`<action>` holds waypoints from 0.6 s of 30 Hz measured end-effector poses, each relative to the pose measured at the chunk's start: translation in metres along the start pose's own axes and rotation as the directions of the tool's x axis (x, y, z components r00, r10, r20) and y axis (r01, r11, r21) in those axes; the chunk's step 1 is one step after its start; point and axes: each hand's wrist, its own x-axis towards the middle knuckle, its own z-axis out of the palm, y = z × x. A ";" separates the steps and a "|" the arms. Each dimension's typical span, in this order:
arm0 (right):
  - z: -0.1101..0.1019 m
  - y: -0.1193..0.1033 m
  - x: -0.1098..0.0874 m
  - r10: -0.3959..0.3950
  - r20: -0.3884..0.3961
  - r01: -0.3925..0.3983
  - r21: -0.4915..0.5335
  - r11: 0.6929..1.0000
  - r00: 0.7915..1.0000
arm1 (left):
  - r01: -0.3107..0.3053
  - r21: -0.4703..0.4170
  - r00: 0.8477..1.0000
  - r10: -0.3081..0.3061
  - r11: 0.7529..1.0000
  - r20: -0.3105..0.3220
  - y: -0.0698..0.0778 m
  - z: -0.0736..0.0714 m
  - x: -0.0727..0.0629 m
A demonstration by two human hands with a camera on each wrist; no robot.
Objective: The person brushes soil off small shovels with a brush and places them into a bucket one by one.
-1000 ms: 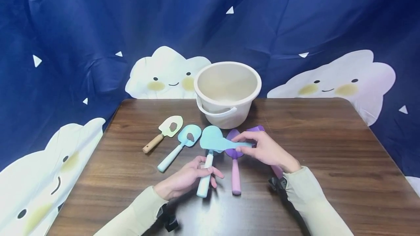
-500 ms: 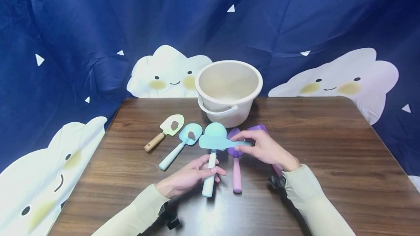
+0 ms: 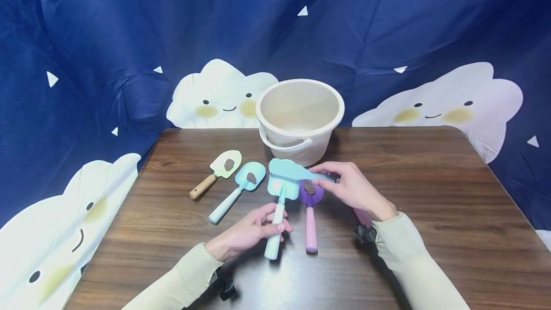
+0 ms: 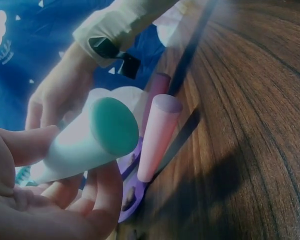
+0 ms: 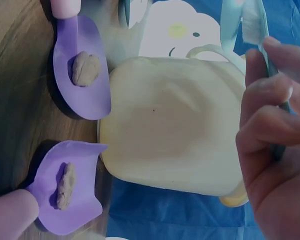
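Observation:
My left hand [image 3: 251, 228] holds a light-blue toy shovel [image 3: 275, 240] by its white handle, raised over the table with the blade pointing away. The handle's green end cap [image 4: 117, 125] faces the left wrist camera. In my right hand [image 3: 355, 188] is a light-blue brush [image 3: 290, 169], pinched by its handle. Its white bristles [image 5: 251, 22] show in the right wrist view. The brush head crosses the far part of the shovel's blade [image 3: 284, 189] in the head view. A purple shovel [image 3: 311, 226] with a pink handle lies just right of the blade, a brown lump [image 5: 86, 69] on it.
A cream bucket [image 3: 310, 154] stands behind the tools. To the left lie a pale-green trowel [image 3: 221, 169] and a light-blue shovel [image 3: 254, 169], each with a brown lump. Another purple shovel [image 5: 85, 202], also bearing a lump, is mostly under my right hand in the head view.
The brush has shifted slightly right and away from me, and tilted. The left-hand shovel has risen slightly and its blade has turned. The lump on the nearer purple shovel has come into view.

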 end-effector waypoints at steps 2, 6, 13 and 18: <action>-0.001 0.001 0.001 0.017 -0.017 -0.017 -0.014 1.000 1.000 | 0.004 0.008 1.000 -0.004 1.000 0.001 0.000 0.000 -0.001; -0.001 0.003 0.000 0.066 -0.038 -0.067 -0.020 0.998 0.997 | 0.012 0.021 1.000 -0.012 1.000 0.002 -0.001 0.000 -0.002; -0.002 0.003 -0.002 0.085 -0.044 -0.083 0.026 0.996 0.995 | 0.017 -0.034 1.000 -0.017 0.999 -0.005 -0.002 -0.003 -0.001; -0.004 0.004 -0.007 0.113 0.033 -0.115 0.089 0.989 0.993 | 0.019 -0.077 1.000 -0.020 0.997 -0.015 -0.001 -0.005 -0.001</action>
